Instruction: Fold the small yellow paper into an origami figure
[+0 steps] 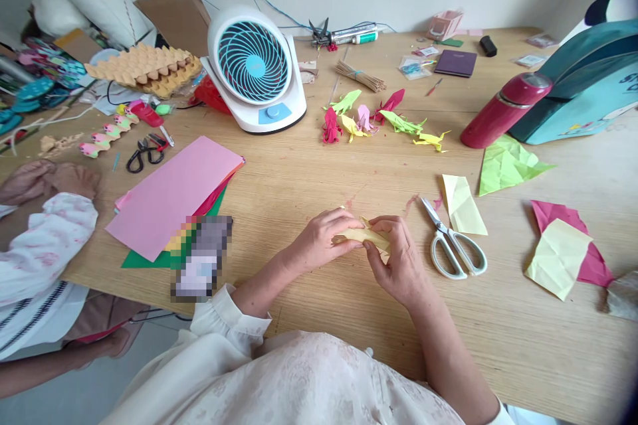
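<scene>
My left hand point(321, 239) and my right hand point(399, 259) meet over the wooden table point(309, 172), near its front edge. Both pinch a folded piece of pale yellow paper point(361, 235), the left at its left end, the right at its right end and underside. The paper is a narrow, partly folded shape lying just above the tabletop. White-handled scissors point(451, 242) lie closed just right of my right hand.
Several finished origami figures point(379, 121) sit mid-table. A stack of coloured paper sheets point(174, 196) lies left, a white desk fan point(256, 66) behind it. Creased paper pieces point(561, 255) and a red flask point(503, 109) are at right. Another person's sleeve point(44, 246) is at far left.
</scene>
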Action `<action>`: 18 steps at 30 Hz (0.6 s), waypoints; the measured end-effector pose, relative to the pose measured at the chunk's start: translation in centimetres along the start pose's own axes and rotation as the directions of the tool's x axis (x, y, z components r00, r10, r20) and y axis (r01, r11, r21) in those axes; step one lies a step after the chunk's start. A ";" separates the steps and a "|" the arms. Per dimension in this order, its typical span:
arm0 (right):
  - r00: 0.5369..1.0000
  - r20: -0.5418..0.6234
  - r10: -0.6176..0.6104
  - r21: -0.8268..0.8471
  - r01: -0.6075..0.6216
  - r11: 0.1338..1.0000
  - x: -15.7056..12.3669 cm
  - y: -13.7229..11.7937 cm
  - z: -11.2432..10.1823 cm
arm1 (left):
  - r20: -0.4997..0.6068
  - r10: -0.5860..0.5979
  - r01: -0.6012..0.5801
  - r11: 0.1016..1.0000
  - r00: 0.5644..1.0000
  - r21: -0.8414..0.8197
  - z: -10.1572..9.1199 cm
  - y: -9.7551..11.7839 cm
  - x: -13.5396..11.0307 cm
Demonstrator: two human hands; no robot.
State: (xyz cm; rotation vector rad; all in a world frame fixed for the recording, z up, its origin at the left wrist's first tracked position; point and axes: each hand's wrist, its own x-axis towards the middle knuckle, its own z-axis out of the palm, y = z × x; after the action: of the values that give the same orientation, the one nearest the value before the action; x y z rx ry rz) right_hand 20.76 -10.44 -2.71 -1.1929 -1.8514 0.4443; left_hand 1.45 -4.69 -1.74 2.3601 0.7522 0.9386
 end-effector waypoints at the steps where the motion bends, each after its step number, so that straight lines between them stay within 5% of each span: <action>1: 1.000 0.002 0.002 0.007 -0.002 1.000 0.0 0.0 0.0 | -0.008 0.003 -0.003 1.000 1.000 -0.001 0.0 0.0 0.0; 18: 1.000 0.013 0.001 -0.012 0.000 1.000 0.0 -0.2 -1.2 | -0.007 0.015 -0.015 0.999 1.000 0.046 0.1 0.3 0.1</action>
State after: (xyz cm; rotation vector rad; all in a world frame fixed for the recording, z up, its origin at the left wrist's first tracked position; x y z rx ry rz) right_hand 21.63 -10.66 -1.91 -1.2014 -1.8676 0.4426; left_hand 1.70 -4.85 -1.59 2.4061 0.7672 0.9464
